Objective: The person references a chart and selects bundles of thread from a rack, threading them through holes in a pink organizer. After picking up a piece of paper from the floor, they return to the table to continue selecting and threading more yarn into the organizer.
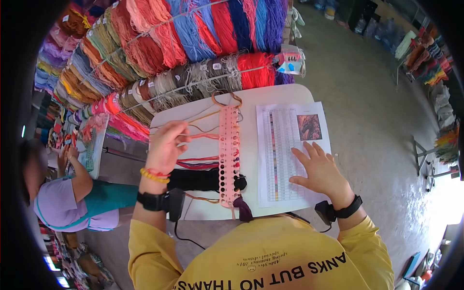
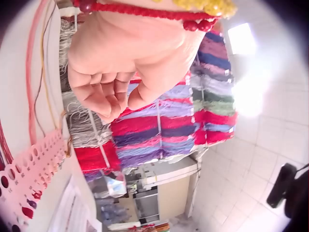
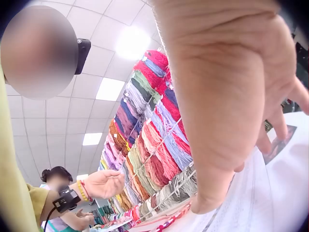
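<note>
A long pink board with rows of round holes lies on a white table, threads tied through it. Salmon thread, red threads and a thick black bundle stretch out from its left side. A dark purple tuft hangs at its near end. My left hand is raised over the threads left of the board; in the left wrist view its fingers curl loosely with nothing visible between them. My right hand rests with spread fingers on a printed chart sheet showing a small picture.
Racks of coloured yarn hanks stand behind the table, with a red hank at its far edge. Another person works at a table on the left. A grey floor runs along the right, past more yarn.
</note>
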`<action>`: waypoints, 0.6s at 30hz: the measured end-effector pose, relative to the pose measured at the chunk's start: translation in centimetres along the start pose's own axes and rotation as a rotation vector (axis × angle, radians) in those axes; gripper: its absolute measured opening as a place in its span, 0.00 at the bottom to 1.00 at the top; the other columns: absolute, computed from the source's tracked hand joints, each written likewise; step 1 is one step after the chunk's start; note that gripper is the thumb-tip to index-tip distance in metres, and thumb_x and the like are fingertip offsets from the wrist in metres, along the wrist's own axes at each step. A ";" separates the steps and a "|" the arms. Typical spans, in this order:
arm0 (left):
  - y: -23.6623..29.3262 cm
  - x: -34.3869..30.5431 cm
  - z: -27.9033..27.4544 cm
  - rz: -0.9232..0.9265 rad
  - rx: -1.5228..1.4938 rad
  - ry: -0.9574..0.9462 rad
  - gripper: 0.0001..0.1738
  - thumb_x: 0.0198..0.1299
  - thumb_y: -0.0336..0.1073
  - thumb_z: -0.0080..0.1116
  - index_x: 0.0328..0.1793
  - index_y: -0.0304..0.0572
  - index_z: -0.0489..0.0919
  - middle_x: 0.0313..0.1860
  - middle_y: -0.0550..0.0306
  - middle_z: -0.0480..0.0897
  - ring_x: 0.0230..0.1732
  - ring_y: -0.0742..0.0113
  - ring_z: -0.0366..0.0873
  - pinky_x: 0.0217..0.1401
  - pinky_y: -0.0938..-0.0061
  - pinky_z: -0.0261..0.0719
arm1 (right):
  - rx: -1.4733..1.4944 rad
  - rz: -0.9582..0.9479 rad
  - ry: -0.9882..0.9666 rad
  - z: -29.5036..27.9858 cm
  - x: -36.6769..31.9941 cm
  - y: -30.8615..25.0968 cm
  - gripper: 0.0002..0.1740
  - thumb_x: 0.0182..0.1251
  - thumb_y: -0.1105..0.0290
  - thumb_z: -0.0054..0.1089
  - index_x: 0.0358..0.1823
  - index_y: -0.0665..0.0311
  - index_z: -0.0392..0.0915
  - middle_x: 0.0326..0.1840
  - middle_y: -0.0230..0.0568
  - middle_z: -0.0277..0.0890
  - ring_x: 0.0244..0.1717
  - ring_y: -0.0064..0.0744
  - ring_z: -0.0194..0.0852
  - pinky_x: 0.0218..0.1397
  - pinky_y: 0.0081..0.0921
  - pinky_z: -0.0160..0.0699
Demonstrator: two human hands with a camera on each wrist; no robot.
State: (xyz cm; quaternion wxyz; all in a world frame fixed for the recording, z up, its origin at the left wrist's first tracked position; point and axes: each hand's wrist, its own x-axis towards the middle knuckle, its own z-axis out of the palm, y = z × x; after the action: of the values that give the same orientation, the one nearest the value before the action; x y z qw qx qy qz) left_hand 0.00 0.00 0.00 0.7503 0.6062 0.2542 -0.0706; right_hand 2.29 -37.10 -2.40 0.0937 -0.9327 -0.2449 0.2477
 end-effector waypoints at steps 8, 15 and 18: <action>-6.0 4.3 5.2 -0.050 0.270 -0.175 0.11 0.59 0.35 0.54 0.46 0.39 0.76 0.37 0.63 0.79 0.37 0.77 0.75 0.38 0.82 0.71 | -0.128 -0.133 0.202 1.7 2.6 1.9 0.40 0.47 0.49 0.65 0.63 0.48 0.63 0.68 0.47 0.52 0.71 0.50 0.44 0.64 0.61 0.50; -9.0 3.5 5.0 0.063 0.236 -0.225 0.11 0.60 0.30 0.51 0.48 0.35 0.75 0.45 0.56 0.79 0.47 0.70 0.76 0.52 0.76 0.74 | -0.080 -0.274 0.326 1.8 4.0 2.3 0.32 0.49 0.56 0.65 0.58 0.52 0.69 0.64 0.45 0.59 0.67 0.46 0.51 0.63 0.53 0.55; -9.6 3.4 5.0 0.105 0.221 -0.217 0.11 0.61 0.30 0.51 0.48 0.35 0.75 0.45 0.56 0.79 0.47 0.70 0.76 0.52 0.76 0.74 | -0.004 -0.368 0.348 1.3 3.4 1.7 0.24 0.52 0.60 0.62 0.52 0.54 0.73 0.53 0.43 0.69 0.56 0.42 0.66 0.55 0.43 0.65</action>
State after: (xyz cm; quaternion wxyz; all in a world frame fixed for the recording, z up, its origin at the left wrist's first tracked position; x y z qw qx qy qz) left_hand 0.45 -6.50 -9.27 0.7047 0.6864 0.1303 -0.1238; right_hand 4.84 -36.77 -5.42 0.1761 -0.9011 -0.3914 0.0617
